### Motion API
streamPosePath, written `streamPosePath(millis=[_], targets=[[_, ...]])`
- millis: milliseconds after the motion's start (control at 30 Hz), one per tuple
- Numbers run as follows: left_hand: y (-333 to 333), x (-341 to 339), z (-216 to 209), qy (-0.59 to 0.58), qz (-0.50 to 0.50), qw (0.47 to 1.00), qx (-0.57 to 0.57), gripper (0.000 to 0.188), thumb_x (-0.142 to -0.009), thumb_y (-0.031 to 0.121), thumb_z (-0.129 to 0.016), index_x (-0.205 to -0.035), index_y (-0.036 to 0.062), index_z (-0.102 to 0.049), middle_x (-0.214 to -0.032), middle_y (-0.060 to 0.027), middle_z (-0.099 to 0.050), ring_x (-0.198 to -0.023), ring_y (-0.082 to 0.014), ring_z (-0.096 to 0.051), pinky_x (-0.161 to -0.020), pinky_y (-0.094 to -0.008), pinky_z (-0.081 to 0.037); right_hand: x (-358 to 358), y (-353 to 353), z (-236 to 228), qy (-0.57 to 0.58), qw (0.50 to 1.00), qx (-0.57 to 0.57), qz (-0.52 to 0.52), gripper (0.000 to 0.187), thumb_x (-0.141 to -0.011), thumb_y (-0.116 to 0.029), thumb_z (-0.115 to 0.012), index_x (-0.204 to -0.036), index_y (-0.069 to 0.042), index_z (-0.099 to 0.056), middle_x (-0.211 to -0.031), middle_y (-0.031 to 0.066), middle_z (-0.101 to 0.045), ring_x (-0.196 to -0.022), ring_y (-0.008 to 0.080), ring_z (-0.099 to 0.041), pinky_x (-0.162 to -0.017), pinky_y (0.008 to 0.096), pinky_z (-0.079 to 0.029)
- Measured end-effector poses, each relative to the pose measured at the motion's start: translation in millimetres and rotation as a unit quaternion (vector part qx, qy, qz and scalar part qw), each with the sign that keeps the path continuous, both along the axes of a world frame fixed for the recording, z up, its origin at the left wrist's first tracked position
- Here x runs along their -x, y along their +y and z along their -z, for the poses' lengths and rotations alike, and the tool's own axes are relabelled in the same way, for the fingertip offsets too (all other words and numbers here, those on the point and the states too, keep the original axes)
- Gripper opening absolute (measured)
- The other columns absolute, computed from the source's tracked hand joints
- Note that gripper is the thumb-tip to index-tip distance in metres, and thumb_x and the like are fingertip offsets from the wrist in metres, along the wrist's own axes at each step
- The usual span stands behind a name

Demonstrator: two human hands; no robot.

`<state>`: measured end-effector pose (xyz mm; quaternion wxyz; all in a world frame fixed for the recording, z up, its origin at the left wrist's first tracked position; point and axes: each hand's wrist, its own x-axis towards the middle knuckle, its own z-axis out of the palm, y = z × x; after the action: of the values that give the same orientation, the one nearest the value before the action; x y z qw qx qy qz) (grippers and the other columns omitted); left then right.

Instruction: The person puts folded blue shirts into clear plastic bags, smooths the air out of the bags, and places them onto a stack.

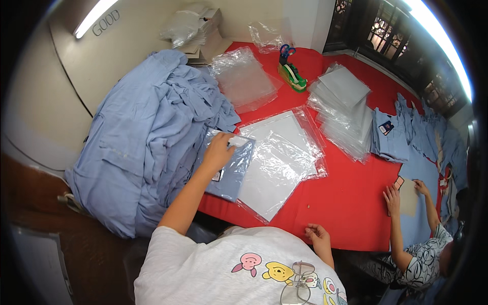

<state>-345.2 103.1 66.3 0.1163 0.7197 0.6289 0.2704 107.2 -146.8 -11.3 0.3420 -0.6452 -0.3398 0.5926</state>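
Observation:
A folded blue garment in a clear plastic bag (231, 175) lies at the table's left front edge. My left hand (218, 151) is closed at the bag's upper end, its fingers pinching the plastic near a shiny whitish patch. My right hand (319, 239) is by the front edge of the table, holding nothing, its fingers loosely bent and apart. Just right of the bagged garment, clear bags with white sheets inside (279, 165) are spread in an overlapping stack.
A big heap of blue garments (147, 127) rises at left. Further back are clear bags (241, 76), a green tape dispenser (292, 76) with scissors, and more bags (343, 104). At right a co-worker's hands (392, 199) handle a beige card (408, 197) over blue cloth.

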Motion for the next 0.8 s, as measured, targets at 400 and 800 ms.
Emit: streamPosePath(millis=[400, 800], targets=[[301, -13, 105, 0.048, -0.067, 0.975, -0.207, 0.023, -0.096, 0.014, -0.067, -0.114, 0.0038, -0.077, -0.123, -0.0224, -0.072, -0.118, -0.0440, -0.067, -0.100, -0.0505, -0.056, 34, 12, -8, -0.076, 0.994, 0.045, 0.063, 0.020, -0.104, -0.002, -0.069, -0.122, 0.005, -0.071, -0.107, 0.0103, -0.077, -0.093, 0.0162, -0.072, -0.085, 0.0297, -0.057], [307, 19, 76, -0.348, -0.146, 0.924, -0.062, 0.011, -0.098, 0.012, -0.066, -0.096, 0.0013, -0.067, -0.127, -0.0207, -0.076, -0.113, -0.0353, -0.074, -0.098, -0.0400, -0.055, 53, 69, -26, -0.080, 0.992, 0.095, 0.013, 0.026, -0.105, -0.006, -0.068, -0.126, 0.008, -0.070, -0.112, 0.0150, -0.078, -0.096, 0.0200, -0.074, -0.087, 0.0332, -0.058]])
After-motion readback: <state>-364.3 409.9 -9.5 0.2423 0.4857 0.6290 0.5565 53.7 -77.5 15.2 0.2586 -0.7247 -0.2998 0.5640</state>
